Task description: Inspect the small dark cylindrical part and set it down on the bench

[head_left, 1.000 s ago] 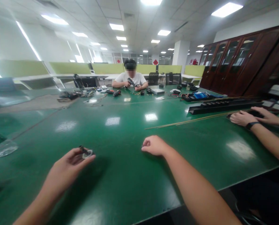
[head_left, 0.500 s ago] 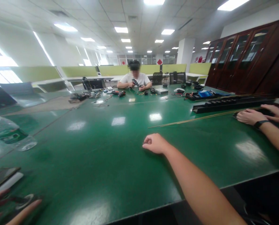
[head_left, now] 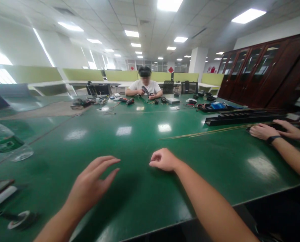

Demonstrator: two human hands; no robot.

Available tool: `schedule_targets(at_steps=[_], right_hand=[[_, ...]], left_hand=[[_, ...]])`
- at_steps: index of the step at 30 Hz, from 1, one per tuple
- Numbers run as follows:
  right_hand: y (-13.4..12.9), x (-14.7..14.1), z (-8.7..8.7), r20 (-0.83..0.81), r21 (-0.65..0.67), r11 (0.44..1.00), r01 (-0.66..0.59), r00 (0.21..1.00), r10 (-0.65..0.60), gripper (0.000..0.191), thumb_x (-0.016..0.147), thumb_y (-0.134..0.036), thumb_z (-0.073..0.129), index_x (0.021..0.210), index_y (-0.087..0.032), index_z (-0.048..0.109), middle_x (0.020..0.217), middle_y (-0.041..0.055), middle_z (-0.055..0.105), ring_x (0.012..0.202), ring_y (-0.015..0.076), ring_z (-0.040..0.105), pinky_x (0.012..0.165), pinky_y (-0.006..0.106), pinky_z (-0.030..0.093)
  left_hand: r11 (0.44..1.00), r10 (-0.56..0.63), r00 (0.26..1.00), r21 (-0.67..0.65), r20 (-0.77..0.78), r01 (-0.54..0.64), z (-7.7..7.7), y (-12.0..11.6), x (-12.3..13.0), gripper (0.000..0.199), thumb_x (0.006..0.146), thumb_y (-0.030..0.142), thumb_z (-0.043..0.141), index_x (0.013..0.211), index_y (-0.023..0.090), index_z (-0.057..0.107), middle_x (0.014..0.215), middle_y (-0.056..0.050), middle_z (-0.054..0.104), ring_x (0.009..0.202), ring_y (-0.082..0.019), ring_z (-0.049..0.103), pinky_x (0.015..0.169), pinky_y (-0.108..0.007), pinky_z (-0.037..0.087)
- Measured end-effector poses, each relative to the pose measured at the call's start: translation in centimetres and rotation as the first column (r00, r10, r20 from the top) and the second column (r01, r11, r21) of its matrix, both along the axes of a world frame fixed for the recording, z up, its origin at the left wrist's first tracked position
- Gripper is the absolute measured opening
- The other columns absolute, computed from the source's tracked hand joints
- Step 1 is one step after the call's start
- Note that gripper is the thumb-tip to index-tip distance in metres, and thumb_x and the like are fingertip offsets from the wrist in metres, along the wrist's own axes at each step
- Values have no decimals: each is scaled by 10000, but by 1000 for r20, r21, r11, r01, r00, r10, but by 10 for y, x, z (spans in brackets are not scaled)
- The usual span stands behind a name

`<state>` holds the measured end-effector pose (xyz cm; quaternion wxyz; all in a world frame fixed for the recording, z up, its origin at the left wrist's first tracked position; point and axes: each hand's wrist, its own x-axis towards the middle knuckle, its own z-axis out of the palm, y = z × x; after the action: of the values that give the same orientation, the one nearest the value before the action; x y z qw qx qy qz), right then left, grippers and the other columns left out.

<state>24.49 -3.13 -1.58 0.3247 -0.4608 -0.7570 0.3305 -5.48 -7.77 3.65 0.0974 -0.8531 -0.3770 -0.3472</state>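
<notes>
My left hand (head_left: 94, 179) hovers over the green table (head_left: 130, 208) with its thumb and fingers apart and nothing between them. My right hand (head_left: 164, 160) rests at the tabletop, fingers curled against the thumb. A tiny dark spot shows at its fingertips, too small to name. At the lower left lies a dark round piece with a pale ring (head_left: 20, 220). Beyond my right hand, thin brass-coloured rods (head_left: 202, 133) stretch towards the right.
A clear plastic bottle (head_left: 10, 143) lies at the left, above a flat dark item (head_left: 0, 190). Another person's hands (head_left: 264, 131) work at the right, near a long black channel (head_left: 240, 117). Opposite sits a person (head_left: 146, 88) holding a power drill (head_left: 145, 90), among scattered parts.
My left hand has moved from the dark round piece at the lower left to the middle, near my right hand. My right hand stays closed in about the same place.
</notes>
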Motion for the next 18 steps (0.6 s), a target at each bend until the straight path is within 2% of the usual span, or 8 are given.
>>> schedule_targets(at_steps=[2, 5, 7, 9, 12, 18], right_hand=[[1, 0, -1, -29, -35, 999, -8, 1000, 7, 222, 744, -346, 755, 831, -142, 738, 712, 22, 691, 613, 125, 583, 579, 225, 440], [3, 1, -2, -100, -127, 991, -38, 995, 26, 201, 713, -306, 773, 812, -136, 734, 683, 10, 675, 602, 124, 573, 581, 228, 439], [5, 2, -1, -139, -172, 983, -67, 989, 43, 192, 699, -292, 777, 789, -130, 727, 661, -2, 658, 595, 120, 561, 565, 222, 424], [6, 3, -1, -157, -196, 977, -88, 986, 58, 193, 690, -293, 780, 765, -125, 721, 632, -14, 634, 577, 112, 538, 536, 214, 394], [6, 3, -1, -160, -212, 971, -106, 984, 73, 195, 678, -291, 782, 746, -119, 720, 609, -24, 613, 557, 106, 513, 512, 211, 366], [3, 2, -1, -144, -222, 962, -158, 981, 127, 203, 687, -308, 785, 732, -118, 728, 591, -29, 597, 546, 100, 495, 499, 206, 346]], left_hand=[[990, -81, 994, -120, -68, 72, -2, 13, 32, 328, 904, 318, 593, 1231, 289, 593, 1212, -40, 619, 1071, -209, 635, 949, -341, 540], [946, -185, 975, -290, -122, 143, -12, 27, 67, 419, 877, 229, 607, 1288, 289, 559, 1274, -46, 588, 1111, -214, 616, 949, -335, 530], [906, -253, 961, -378, -114, 193, -19, 31, 83, 400, 873, 175, 601, 1256, 288, 578, 1234, -36, 605, 1081, -199, 617, 940, -321, 518], [875, -282, 955, -434, -90, 217, -24, 33, 95, 294, 885, 149, 581, 1148, 270, 632, 1117, -27, 639, 996, -182, 626, 891, -303, 514], [871, -245, 966, -457, -87, 180, -27, 32, 103, 163, 888, 149, 585, 1002, 233, 665, 965, -27, 646, 880, -181, 621, 794, -295, 505], [908, -209, 969, -394, -131, 143, -34, 29, 104, 118, 866, 127, 579, 931, 192, 651, 972, -54, 648, 925, -214, 619, 809, -321, 511]])
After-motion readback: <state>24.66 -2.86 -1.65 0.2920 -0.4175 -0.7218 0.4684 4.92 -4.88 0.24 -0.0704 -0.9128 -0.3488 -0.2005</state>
